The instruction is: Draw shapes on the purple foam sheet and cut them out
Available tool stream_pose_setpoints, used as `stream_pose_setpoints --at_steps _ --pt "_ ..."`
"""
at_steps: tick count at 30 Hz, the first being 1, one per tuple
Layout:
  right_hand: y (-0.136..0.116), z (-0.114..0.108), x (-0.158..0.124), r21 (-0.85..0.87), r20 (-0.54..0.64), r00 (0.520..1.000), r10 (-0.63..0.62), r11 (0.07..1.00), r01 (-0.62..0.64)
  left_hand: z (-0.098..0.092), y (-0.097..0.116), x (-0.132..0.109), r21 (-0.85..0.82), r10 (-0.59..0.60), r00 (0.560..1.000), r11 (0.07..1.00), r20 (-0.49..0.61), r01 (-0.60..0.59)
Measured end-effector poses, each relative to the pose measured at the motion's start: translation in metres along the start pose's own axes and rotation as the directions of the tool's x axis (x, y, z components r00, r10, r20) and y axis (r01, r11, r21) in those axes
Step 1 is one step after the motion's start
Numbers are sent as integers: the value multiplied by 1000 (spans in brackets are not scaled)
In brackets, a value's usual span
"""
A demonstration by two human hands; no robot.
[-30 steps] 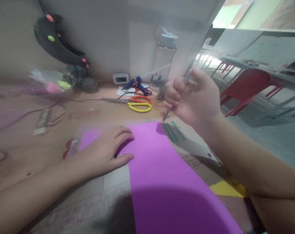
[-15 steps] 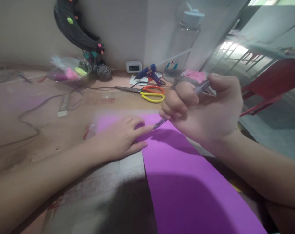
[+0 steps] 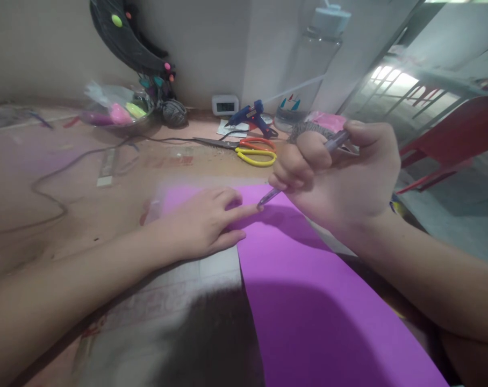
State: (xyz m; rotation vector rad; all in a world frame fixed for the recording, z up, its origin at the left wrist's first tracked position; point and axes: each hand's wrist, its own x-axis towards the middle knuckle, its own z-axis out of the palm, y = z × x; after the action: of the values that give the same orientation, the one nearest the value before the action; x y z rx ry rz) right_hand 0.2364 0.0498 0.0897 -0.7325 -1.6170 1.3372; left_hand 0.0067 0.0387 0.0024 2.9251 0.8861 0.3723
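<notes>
A sheet of purple paper (image 3: 300,301) lies on the table and runs down toward me, its lower part in shadow. My left hand (image 3: 206,223) rests flat on its far left part, index finger stretched to the right and the fingers apart. In my right hand (image 3: 336,172) a slim pen (image 3: 270,198) is gripped by curled fingers, held above the paper. The pen's tip points down to the left and sits at my left index fingertip; whether it touches the paper or the finger I cannot tell.
Beyond the paper lie scissors (image 3: 254,152) with orange and yellow handles, a blue glue gun (image 3: 252,115) and a small digital clock (image 3: 225,105). A clear bottle (image 3: 316,59) stands at the back, a bowl (image 3: 119,121) back left, grey yarn (image 3: 174,113) beside it. A red chair (image 3: 453,134) is at right.
The view has shifted slightly, so things at the back sit a little further right. Both hands and the pen keep nearly the same pose over the paper.
</notes>
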Motion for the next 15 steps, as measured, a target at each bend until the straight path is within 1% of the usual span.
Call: stream_pose_setpoints --at_steps 5,10,15 --pt "1 1 0 40 15 1000 0 999 -1 0 0 0 17 4 1000 1000 6 -5" --pt "2 1 0 81 9 1000 27 996 -28 -1 1 1 4 3 1000 1000 6 -3" --pt "1 0 0 100 -5 1000 19 995 -19 -1 0 1 14 0 1000 1000 7 0"
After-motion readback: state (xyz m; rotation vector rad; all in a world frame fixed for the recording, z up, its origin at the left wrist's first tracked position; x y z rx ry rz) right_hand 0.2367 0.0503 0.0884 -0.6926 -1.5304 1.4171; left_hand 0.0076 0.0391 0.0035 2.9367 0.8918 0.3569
